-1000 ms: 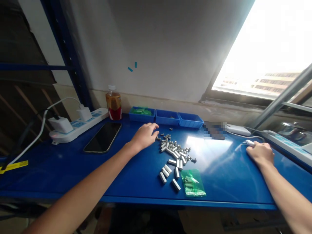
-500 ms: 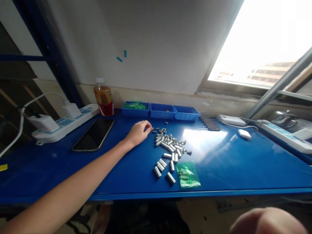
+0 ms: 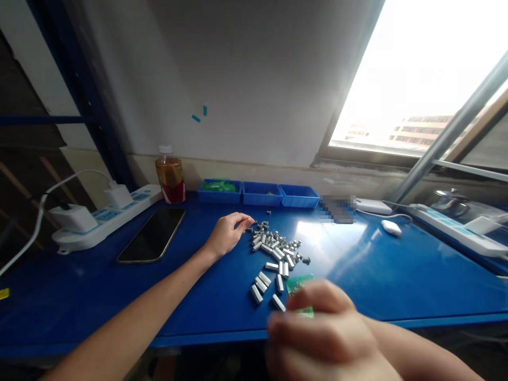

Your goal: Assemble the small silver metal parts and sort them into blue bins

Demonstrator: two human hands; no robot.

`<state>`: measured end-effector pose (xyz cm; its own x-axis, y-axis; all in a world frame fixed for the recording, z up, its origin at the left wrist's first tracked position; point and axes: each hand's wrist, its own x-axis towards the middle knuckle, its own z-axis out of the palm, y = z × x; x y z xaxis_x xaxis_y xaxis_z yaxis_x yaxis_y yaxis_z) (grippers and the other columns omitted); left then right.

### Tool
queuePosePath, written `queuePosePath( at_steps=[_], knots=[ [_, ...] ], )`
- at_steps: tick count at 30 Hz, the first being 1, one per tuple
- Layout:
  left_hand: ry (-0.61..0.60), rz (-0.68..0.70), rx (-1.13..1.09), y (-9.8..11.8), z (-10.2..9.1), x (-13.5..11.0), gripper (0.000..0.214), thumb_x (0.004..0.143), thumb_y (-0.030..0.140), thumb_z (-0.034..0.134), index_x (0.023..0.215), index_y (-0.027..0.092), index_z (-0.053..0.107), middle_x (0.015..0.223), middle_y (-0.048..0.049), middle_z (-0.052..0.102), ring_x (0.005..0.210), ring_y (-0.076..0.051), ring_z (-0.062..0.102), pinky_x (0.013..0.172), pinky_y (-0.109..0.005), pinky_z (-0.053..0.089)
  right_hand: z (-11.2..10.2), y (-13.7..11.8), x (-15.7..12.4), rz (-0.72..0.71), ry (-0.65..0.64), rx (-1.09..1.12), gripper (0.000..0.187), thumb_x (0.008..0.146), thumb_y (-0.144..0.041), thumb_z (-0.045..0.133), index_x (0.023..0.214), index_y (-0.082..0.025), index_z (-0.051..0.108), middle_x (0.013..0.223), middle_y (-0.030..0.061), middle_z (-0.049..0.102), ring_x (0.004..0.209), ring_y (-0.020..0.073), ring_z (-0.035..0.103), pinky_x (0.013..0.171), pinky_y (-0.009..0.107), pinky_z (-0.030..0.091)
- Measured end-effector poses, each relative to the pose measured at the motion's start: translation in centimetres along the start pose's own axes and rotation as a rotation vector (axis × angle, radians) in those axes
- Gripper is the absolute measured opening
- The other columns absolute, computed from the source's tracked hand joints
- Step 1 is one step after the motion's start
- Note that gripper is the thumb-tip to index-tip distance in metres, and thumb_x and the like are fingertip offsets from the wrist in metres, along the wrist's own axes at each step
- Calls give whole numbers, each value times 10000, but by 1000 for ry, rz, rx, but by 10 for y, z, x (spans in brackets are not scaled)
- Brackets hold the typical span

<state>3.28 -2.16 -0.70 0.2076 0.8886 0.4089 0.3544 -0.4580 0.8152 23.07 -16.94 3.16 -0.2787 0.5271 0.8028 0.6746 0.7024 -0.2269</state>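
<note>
My left hand (image 3: 229, 233) reaches over the blue table to the left edge of a pile of small screws (image 3: 262, 226). Its thumb and fingertips come together beside the nearest screws, and whatever lies between them is too small to make out. Hexagonal metal standoffs (image 3: 280, 283) lie loose nearer the front edge. Close to the camera, my right hand (image 3: 323, 333) is smeared by motion, its fingers curled. It covers much of a small green plastic bag (image 3: 298, 283); I cannot tell whether it touches the bag or holds anything.
Three joined blue bins (image 3: 262, 197) stand against the wall, the left one with green bags (image 3: 219, 186) inside. A phone (image 3: 153, 235), a power strip (image 3: 85, 230) and a drink bottle (image 3: 170, 177) are at left. A white earbud case (image 3: 391, 228) and another power strip (image 3: 460, 227) are at right.
My right hand has come up from below the table edge and leftward, over the green bag. My left hand stays beside the screws. The view has tilted slightly upward.
</note>
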Motion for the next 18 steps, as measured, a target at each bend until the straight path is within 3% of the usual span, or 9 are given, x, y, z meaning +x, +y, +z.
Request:
queuePosePath(
  at_steps=[3,5,7,11,14,18],
  knots=[
    [-74,-57,-182,2,0,0,344,814,439,562,914,134,689,906,-82,704,854,-224,648,726,-309,532,46,44,47,-97,-181,17,210,798,-374,552,994,-331,613,912,36,657,871,231,606,751,395,519],
    [-123,-94,-259,2,-1,0,370,785,425,608,994,124,663,875,-75,699,836,-213,649,745,-316,527,72,74,65,-99,-263,12,198,847,-260,511,1023,-216,590,917,87,644,870,222,582,780,379,477],
    [-154,-132,-321,1,-2,0,478,752,409,658,1133,130,581,790,-43,683,779,-187,650,743,-311,518,89,95,69,-115,-344,35,191,837,-206,528,1021,-194,579,909,82,633,862,215,568,777,357,454],
    [-202,-180,-404,-3,0,-2,659,713,417,706,1241,167,403,643,44,608,659,-139,628,689,-274,499,98,104,57,-159,-396,98,172,821,-136,504,962,-200,580,875,54,612,820,193,552,749,320,431],
    [-246,-166,-386,-2,4,-3,607,735,432,684,1206,182,394,619,58,582,629,-124,609,656,-244,480,97,100,50,-172,-398,82,137,831,-139,485,921,-200,569,860,52,607,806,193,542,747,317,420],
    [-234,-99,-294,3,7,-6,460,821,437,573,1170,179,420,734,3,621,716,-146,632,665,-253,490,99,100,46,-82,-352,57,102,880,-184,441,878,-192,542,824,58,604,788,192,547,728,309,416]
  ],
)
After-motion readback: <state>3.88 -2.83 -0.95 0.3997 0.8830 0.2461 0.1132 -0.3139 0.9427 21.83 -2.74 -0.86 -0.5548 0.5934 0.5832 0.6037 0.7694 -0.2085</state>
